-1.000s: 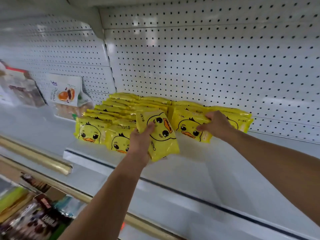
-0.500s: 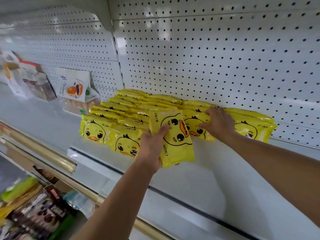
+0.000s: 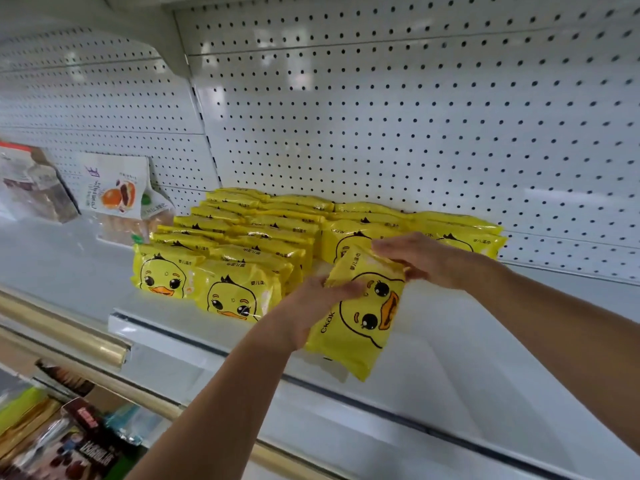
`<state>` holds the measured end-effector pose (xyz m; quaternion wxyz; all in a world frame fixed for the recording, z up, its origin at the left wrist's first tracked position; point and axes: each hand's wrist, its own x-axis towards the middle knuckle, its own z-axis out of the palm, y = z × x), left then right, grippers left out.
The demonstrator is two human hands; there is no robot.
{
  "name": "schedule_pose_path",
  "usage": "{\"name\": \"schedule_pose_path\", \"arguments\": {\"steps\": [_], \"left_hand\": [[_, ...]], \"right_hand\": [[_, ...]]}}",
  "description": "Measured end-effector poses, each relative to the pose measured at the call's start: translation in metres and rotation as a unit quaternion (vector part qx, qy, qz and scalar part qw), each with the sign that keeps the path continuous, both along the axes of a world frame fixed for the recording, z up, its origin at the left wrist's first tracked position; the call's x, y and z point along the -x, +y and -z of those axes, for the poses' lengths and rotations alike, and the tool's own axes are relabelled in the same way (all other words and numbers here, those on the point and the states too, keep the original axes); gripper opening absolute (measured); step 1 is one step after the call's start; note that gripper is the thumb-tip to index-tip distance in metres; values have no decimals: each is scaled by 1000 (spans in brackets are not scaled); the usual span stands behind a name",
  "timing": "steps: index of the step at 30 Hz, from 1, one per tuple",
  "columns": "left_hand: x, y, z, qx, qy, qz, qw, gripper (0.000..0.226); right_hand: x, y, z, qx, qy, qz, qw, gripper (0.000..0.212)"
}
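Note:
A yellow duck-face packet (image 3: pixel 360 327) hangs tilted over the white shelf (image 3: pixel 450 358), just in front of the stocked rows. My left hand (image 3: pixel 311 306) grips its left edge, thumb across the front. My right hand (image 3: pixel 419 259) holds its top right corner with fingers stretched over it. Behind them, several rows of the same yellow packets (image 3: pixel 242 244) lie stacked against the pegboard, with two duck faces showing at the front left (image 3: pixel 162 275).
White pegboard back wall (image 3: pixel 415 116) rises behind the shelf. A white pastry bag (image 3: pixel 121 199) and a clear snack bag (image 3: pixel 31 185) lean at the far left. A gold rail (image 3: pixel 69 337) runs along the lower shelf, with dark snack packs (image 3: pixel 69 445) beneath.
My right hand left the stacked packets and came onto the top of the packet my left hand holds. The held packet moved right and slightly lower.

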<state>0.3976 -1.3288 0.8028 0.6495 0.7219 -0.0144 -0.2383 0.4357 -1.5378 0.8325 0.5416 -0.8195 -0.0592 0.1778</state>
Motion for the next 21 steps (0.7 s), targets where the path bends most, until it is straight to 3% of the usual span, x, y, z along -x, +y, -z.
{"name": "schedule_pose_path", "arguments": {"steps": [2,5,7,11,15,21], "left_hand": [[-2,-9,-1,-35,-8,26,999,39],[-6,-21,-3,26,52,57,997,31],[-10,-28,-1,85,91,63,990,33],[-23,-41,13,145,110,-65,981,40],[-36,-56,21,142,92,-135,976,36],[-52,-75,27,155,54,-172,971,49]], "right_hand": [[10,-16,4,54,29,-60,996,42],[23,-38,12,65,42,-46,996,41],[31,-53,19,37,36,-2,999,41],[46,-90,41,-76,24,121,989,46],[54,-114,61,-148,-6,221,964,36],[46,-112,70,-115,-122,349,922,31]]}}
